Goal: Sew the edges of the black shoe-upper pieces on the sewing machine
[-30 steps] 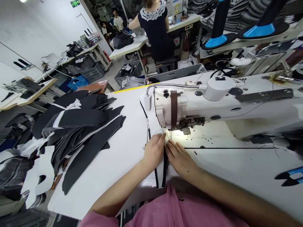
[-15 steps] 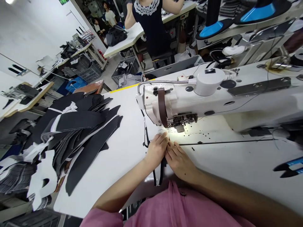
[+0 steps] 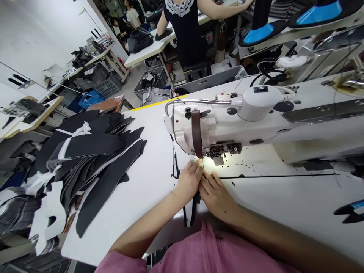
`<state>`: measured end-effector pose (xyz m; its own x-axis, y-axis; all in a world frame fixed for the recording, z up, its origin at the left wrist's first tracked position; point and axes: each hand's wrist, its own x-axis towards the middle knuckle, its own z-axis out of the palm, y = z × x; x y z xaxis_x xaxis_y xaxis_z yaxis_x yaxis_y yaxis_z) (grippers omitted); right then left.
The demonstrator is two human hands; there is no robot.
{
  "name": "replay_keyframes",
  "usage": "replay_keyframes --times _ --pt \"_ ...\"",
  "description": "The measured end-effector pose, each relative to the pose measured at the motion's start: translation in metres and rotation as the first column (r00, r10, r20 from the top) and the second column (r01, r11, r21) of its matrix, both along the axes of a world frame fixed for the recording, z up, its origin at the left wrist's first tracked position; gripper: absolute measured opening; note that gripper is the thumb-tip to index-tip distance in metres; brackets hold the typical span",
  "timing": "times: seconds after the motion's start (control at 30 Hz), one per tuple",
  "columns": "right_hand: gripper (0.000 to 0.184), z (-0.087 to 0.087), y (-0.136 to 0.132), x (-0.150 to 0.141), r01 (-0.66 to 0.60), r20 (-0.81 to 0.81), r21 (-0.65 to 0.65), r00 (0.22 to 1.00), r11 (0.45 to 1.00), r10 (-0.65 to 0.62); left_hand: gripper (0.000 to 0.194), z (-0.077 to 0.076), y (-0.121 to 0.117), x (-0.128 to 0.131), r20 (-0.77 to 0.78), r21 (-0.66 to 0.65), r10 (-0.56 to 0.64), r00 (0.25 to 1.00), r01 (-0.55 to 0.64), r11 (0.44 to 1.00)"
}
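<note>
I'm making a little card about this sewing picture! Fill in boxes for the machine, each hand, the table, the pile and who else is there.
Machine: white sewing machine with a brown strap
Left hand: presses a thin black strip near the metal presser foot
Right hand: lies right beside the left hand
Table: smooth white table
Pile: black cut pieces, left of the hands
Someone else: co-worker in a dark top with a white lace collar, at another table
</note>
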<state>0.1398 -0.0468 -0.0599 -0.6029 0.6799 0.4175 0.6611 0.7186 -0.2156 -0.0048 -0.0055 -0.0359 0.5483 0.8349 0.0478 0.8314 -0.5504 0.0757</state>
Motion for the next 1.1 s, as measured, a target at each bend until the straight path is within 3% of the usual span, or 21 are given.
replay_keyframes --times 0.2,0.4,0.73,1.1 --pt "0.04 0.009 0.021 0.007 -0.071 -0.039 -0.199 0.997 0.977 0.064 0.016 0.013 0.015 0.0 0.128 -0.011 0.068 0.989 -0.067 0.998" --pt "0.041 0.009 0.027 0.009 -0.09 -0.077 -0.216 0.994 0.972 0.075 0.017 0.028 0.014 0.0 0.114 -0.012 0.164 0.98 -0.164 0.986" --pt "0.049 0.006 0.026 0.008 -0.062 -0.064 -0.232 0.997 0.971 0.049 0.026 0.017 0.025 -0.007 0.145 -0.029 0.073 0.987 -0.069 0.997" --pt "0.048 0.002 0.029 0.008 -0.066 -0.045 -0.228 0.997 0.971 0.057 0.023 0.014 0.037 -0.009 0.177 -0.07 0.094 0.98 -0.083 0.994"
